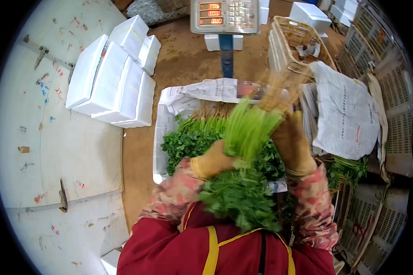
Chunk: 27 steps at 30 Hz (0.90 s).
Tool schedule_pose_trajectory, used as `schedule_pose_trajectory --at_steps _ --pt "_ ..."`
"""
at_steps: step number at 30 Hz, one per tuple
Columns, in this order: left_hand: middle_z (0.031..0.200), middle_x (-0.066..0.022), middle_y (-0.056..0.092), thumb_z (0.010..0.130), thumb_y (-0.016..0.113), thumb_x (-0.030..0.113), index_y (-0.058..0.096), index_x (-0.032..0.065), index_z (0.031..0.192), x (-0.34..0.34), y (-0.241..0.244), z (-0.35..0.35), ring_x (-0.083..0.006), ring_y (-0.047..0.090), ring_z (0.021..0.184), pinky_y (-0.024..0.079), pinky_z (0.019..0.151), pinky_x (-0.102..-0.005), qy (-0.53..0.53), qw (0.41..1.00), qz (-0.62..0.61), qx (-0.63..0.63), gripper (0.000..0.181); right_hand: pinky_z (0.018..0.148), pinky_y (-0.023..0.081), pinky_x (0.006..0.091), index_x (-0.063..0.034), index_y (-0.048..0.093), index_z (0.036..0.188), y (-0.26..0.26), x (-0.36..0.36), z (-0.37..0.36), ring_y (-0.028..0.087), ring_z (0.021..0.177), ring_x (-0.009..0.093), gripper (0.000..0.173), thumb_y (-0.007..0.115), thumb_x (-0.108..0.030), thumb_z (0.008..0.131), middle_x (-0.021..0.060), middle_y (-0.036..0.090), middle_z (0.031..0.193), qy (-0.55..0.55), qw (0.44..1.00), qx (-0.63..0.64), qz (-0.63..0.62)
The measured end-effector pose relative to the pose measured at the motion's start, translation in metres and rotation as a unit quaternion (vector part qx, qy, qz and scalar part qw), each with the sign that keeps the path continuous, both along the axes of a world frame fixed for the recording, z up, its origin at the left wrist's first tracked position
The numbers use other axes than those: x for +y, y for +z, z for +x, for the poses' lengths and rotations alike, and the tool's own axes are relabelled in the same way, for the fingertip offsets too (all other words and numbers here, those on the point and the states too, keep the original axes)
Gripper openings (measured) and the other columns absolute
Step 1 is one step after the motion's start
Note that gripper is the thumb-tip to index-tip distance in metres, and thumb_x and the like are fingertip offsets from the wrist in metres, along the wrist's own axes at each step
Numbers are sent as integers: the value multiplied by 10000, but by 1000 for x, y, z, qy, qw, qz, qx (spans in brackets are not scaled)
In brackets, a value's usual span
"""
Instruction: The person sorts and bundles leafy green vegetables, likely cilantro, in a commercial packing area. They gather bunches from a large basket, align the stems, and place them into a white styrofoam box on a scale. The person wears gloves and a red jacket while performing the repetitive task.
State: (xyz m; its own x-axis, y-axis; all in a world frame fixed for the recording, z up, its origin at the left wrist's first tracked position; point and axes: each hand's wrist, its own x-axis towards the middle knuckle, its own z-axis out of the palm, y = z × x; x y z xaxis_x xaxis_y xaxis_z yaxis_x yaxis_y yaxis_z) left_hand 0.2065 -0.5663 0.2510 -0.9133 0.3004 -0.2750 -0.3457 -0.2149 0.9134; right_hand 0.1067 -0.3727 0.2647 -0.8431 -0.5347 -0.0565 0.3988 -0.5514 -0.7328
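A large bunch of leafy green herbs [249, 137] with long pale stems and brown roots is held up before my chest, its roots pointing away from me. My left hand [215, 160], in a yellow-brown glove, is closed around the stems near the leaves. My right hand [290, 141], gloved the same way, is raised against the right side by the roots; motion blurs it, so its grip is unclear. Below the bunch stands a white box [160, 137] lined with newspaper, with more such herbs [192, 137] lying in it, roots to the far side.
A scale with a lit display [224, 17] stands beyond the box on a blue post [226, 55]. White foam boxes [117, 79] are stacked at left. Newspaper sheets [346, 110] and a plastic basket [282, 34] are at right, with more herbs [347, 168] beneath the sheets.
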Motion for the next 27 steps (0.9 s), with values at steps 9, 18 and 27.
schedule_pose_trajectory --at_steps 9,18,27 --pt "1090 -96 656 775 749 136 560 -1 1220 -207 -54 38 -147 607 929 508 783 -296 145 962 -228 -47 502 1098 306 413 -101 449 1339 -170 -193 65 432 1293 269 503 578 -222 868 137 539 1292 199 533 718 401" --pt "1052 -313 613 775 693 461 394 3 1298 -118 -203 -18 -452 602 991 476 874 -482 129 811 -516 -245 757 1029 388 424 55 475 1218 -279 -98 74 488 1193 342 456 510 -94 789 223 530 1233 319 417 673 522" --pt "1102 -219 629 833 658 479 520 -37 1221 -183 -195 -9 -332 599 1054 458 913 -399 6 871 -483 -92 660 961 442 404 -42 621 1039 -112 -112 76 611 957 288 327 631 -58 712 113 652 996 92 696 555 445"
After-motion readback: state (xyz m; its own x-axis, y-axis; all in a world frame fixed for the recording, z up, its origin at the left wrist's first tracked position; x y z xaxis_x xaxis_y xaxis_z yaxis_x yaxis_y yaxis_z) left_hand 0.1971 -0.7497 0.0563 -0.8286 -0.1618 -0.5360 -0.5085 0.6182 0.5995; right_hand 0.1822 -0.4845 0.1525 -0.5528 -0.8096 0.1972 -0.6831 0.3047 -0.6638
